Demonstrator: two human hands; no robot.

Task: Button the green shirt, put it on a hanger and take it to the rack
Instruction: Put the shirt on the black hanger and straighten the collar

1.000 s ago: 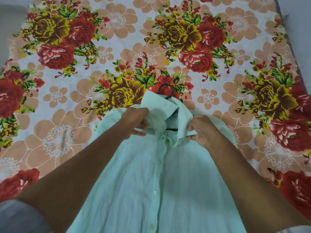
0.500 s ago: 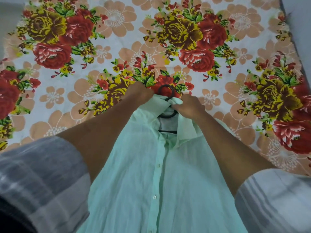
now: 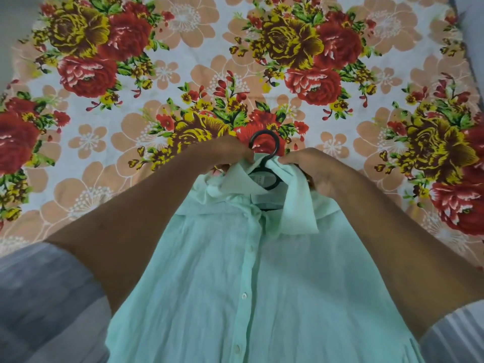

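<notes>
The pale green shirt [image 3: 262, 271] lies front up on the bed, its placket closed with white buttons down the middle. A black hanger [image 3: 264, 142] sits inside the neck, its hook sticking out past the collar onto the sheet. My left hand [image 3: 225, 153] grips the left side of the collar beside the hook. On the other side, my right hand [image 3: 309, 169] pinches the right collar flap, which folds down over the shoulder. The hanger's arms are hidden under the cloth.
A floral bedsheet [image 3: 183, 82] with red and yellow flowers covers the whole bed. A grey wall or floor strip shows at the top left corner [image 3: 10, 35] and top right edge [image 3: 474, 35]. My grey striped sleeves fill the lower corners.
Both hands moved up from the collar front to the top of the neck by the hanger hook, then spread slightly apart. The collar is now pulled around the hanger's neck.
</notes>
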